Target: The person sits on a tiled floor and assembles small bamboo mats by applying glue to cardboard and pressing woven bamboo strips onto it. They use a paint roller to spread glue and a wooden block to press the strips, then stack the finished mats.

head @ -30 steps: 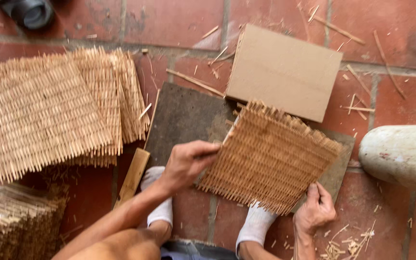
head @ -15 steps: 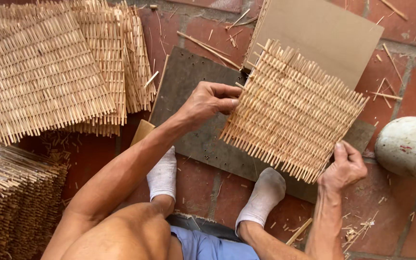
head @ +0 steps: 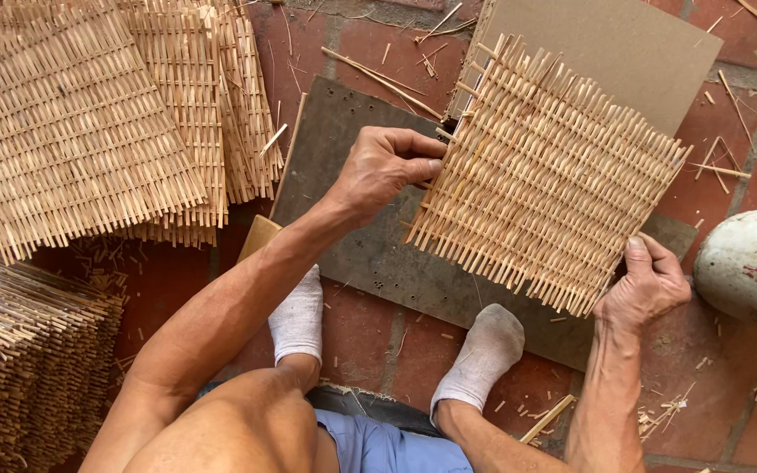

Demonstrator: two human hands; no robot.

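Note:
A square woven bamboo mat (head: 547,175) lies tilted over a dark grey board (head: 352,184) on the brick floor. My left hand (head: 387,165) pinches the mat's left edge with its fingers curled. At the mat's lower right corner, my right hand (head: 650,285) grips the edge with the thumb on top. Both my feet in white socks (head: 300,315) rest at the board's near edge.
A brown cardboard sheet (head: 615,44) lies behind the mat. Several finished mats (head: 89,123) spread at upper left, and a stack of them (head: 19,359) sits at lower left. A pale rounded object (head: 751,267) is at right. Loose bamboo splinters litter the bricks.
The view has shifted closer and lower. Both hands keep hold of the mat, which has turned slightly and moved up over the board and the cardboard.

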